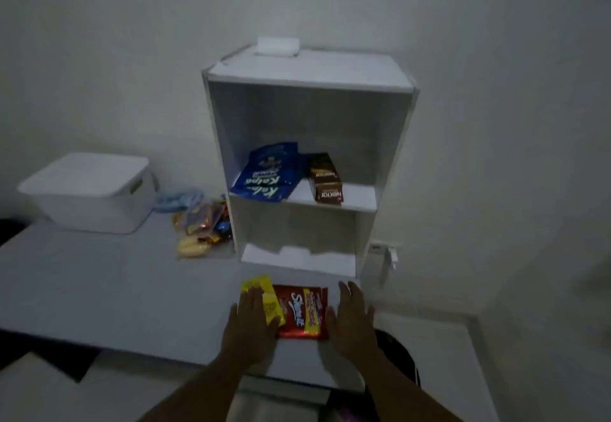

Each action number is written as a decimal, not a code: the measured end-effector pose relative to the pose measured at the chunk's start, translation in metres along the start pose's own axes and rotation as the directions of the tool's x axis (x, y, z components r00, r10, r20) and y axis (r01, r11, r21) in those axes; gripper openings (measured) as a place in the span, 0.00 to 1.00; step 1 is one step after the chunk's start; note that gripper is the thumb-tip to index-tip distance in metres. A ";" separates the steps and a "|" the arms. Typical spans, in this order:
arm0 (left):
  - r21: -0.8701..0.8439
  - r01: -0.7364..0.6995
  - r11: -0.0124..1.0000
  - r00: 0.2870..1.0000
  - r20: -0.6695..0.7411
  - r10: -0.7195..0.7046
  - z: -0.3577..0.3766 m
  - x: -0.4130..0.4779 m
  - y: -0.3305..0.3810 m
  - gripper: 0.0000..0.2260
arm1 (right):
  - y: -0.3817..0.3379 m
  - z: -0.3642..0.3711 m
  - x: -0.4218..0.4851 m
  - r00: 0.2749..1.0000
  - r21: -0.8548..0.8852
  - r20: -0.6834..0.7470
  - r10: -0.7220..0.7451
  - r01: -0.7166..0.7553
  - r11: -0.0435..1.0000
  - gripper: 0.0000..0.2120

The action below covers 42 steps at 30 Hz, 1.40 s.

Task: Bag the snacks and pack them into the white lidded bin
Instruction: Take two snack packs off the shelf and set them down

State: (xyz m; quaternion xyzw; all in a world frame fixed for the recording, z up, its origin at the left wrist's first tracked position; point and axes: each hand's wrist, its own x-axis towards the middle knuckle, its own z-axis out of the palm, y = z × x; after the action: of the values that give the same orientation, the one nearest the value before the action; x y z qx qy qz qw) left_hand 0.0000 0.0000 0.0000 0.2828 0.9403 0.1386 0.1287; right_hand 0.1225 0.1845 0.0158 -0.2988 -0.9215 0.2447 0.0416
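A flat red foil snack packet (302,311) and a yellow packet (264,296) lie side by side, unbagged, near the front edge of the pale table (99,289). The left hand (253,319) rests flat on the yellow one and the right hand (352,316) lies open just beside the red one, gripping nothing. What look like clear bags of mixed snacks (201,223) lie at the left foot of the white shelf unit (310,71). Blue pouches (267,173) and brown cartons (325,178) wait on its middle shelf. The white lidded plastic bin (89,190) sits at the table's far left with its lid on, so most of the packing seems to remain.
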 end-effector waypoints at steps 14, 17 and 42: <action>-0.159 0.252 0.954 0.967 0.082 -0.242 0.066 0.071 -0.016 0.42 | 0.035 0.086 0.071 0.979 -0.005 0.205 0.021 -0.021 1.000 0.31; -0.186 0.290 0.939 0.954 0.129 -0.269 0.075 0.090 -0.012 0.43 | 0.037 0.091 0.090 0.966 -0.047 0.258 -0.017 0.030 0.998 0.38; -0.291 0.216 0.932 0.973 -0.017 -0.231 0.085 0.098 -0.025 0.39 | 0.054 0.108 0.116 0.923 0.118 0.374 -0.091 0.050 0.992 0.25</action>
State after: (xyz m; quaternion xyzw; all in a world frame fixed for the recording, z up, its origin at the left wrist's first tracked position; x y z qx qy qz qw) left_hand -0.0644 0.0518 -0.1034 0.1487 0.9393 0.2650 0.1592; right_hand 0.0318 0.2426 -0.1130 -0.2100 -0.9079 0.3449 -0.1125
